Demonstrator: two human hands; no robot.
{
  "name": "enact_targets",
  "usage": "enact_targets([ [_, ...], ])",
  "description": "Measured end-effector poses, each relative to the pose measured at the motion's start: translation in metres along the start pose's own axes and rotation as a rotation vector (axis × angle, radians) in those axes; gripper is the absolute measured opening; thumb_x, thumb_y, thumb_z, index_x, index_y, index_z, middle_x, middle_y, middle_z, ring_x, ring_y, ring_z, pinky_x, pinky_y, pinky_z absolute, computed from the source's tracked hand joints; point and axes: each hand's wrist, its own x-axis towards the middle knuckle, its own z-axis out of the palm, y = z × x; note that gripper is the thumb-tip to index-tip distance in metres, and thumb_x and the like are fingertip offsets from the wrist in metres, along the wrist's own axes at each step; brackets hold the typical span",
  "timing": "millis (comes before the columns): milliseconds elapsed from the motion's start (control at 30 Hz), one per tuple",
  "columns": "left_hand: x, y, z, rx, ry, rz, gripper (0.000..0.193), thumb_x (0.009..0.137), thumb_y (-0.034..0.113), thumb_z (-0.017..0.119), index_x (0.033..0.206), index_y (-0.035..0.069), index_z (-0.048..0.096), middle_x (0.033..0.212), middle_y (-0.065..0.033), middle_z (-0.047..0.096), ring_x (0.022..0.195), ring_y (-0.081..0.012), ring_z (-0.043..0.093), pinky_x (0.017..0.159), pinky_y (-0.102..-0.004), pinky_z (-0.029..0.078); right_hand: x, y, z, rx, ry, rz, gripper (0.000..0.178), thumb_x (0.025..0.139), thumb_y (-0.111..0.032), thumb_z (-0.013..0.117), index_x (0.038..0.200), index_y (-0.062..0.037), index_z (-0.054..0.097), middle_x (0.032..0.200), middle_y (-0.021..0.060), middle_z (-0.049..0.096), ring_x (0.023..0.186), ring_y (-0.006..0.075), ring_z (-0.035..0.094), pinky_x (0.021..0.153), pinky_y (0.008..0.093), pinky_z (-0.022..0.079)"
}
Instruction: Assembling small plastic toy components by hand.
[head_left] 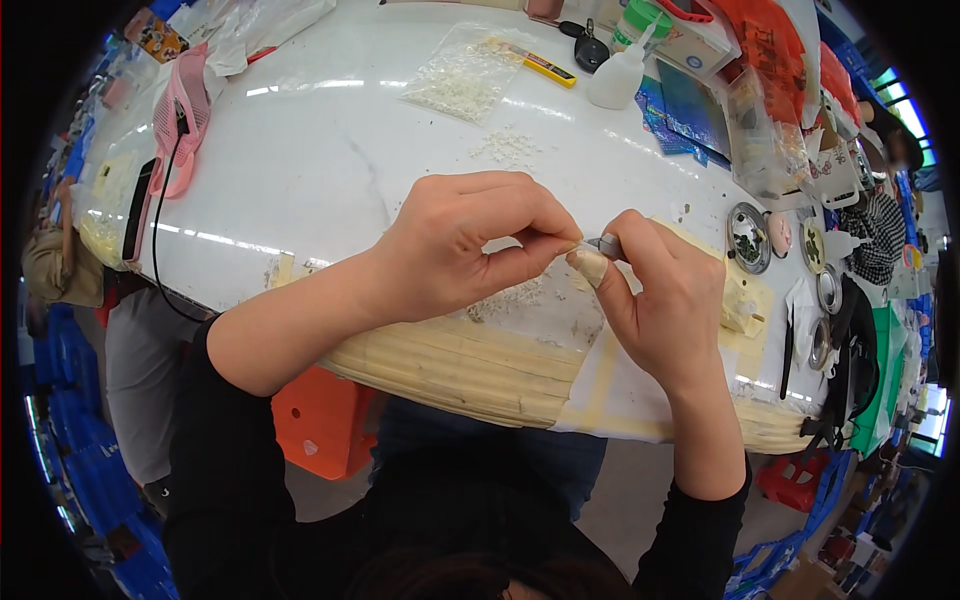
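In the head view, the person is bringing both hands close together over a glossy white table (310,140), near its edge covered in pale yellow tape (450,365). The left hand (470,235) is pressing its thumb and index fingertips together; what they may be pinching is too small to tell. The right hand (665,285) is clamping its fingers around a short grey metal-looking tool (607,246), whose tip is pointing toward the left fingertips, and its thumb is wearing a beige wrap (589,266). The tool is sitting between the two hands, above a scatter of small whitish bits (512,298) on the table. Farther back, a clear plastic bag of white pieces (465,80) is lying beside a yellow cutter-like tool (548,68), and a white squeeze bottle (617,80) is standing just right of it.
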Motion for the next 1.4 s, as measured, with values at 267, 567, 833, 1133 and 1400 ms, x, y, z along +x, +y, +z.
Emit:
enact_targets([
  [267, -0.0008, 0.0005, -0.0002, 0.01, 0.007, 0.013, 0.016, 0.078, -0.007, 0.07, 0.092, 0.0, 0.068, 0.085, -0.0079, 0.07, 0.071, -0.0157, 0.066, 0.064, -0.0252, 0.053, 0.0, -0.0006, 0.001, -0.033, -0.036, 0.027, 0.022, 0.079, -0.024, 0.072, 0.081, -0.01, 0.055, 0.061, 0.0027, 0.055, 0.052, 0.0221, 0.058, 0.044, 0.0342, 0.042],
  [567, -0.0002, -0.0002, -0.0003, 0.046, 0.006, 0.054, 0.017, 0.077, -0.007, 0.071, 0.092, 0.0, 0.069, 0.085, -0.0083, 0.07, 0.074, -0.0183, 0.068, 0.064, -0.0267, 0.054, -0.0006, -0.0027, 0.0001, 0.055, -0.054, 0.069, 0.02, 0.08, -0.015, 0.069, 0.077, -0.0053, 0.052, 0.06, 0.0082, 0.047, 0.05, 0.0253, 0.048, 0.047, 0.0346, 0.036],
  [833, 0.0007, 0.0014, -0.0008, 0.054, 0.014, 0.052, 0.018, 0.076, -0.008, 0.07, 0.092, 0.0, 0.069, 0.085, -0.0085, 0.07, 0.073, -0.0181, 0.068, 0.064, -0.0266, 0.054, 0.0007, -0.002, -0.0022, 0.008, -0.063, 0.036, 0.019, 0.079, -0.02, 0.07, 0.075, -0.0104, 0.054, 0.059, 0.0021, 0.055, 0.05, 0.0214, 0.056, 0.043, 0.0336, 0.04],
  [1133, 0.0005, 0.001, -0.0002, 0.045, 0.011, 0.046, 0.018, 0.076, -0.008, 0.07, 0.092, 0.0, 0.068, 0.085, -0.0086, 0.071, 0.073, -0.0179, 0.068, 0.065, -0.0265, 0.054, 0.0006, -0.0017, -0.001, -0.013, -0.053, 0.043, 0.021, 0.08, -0.023, 0.071, 0.078, -0.0104, 0.054, 0.061, 0.002, 0.057, 0.053, 0.021, 0.058, 0.044, 0.0334, 0.042],
  [1400, 0.0004, -0.0001, 0.0007, 0.06, 0.005, 0.069, 0.018, 0.076, -0.008, 0.07, 0.092, 0.0, 0.068, 0.085, -0.0086, 0.07, 0.073, -0.0188, 0.068, 0.063, -0.0264, 0.054, 0.0002, 0.0001, -0.0021, -0.001, -0.08, 0.02, 0.018, 0.079, -0.021, 0.071, 0.077, -0.011, 0.055, 0.059, 0.0026, 0.054, 0.05, 0.0214, 0.055, 0.043, 0.0338, 0.04],
])
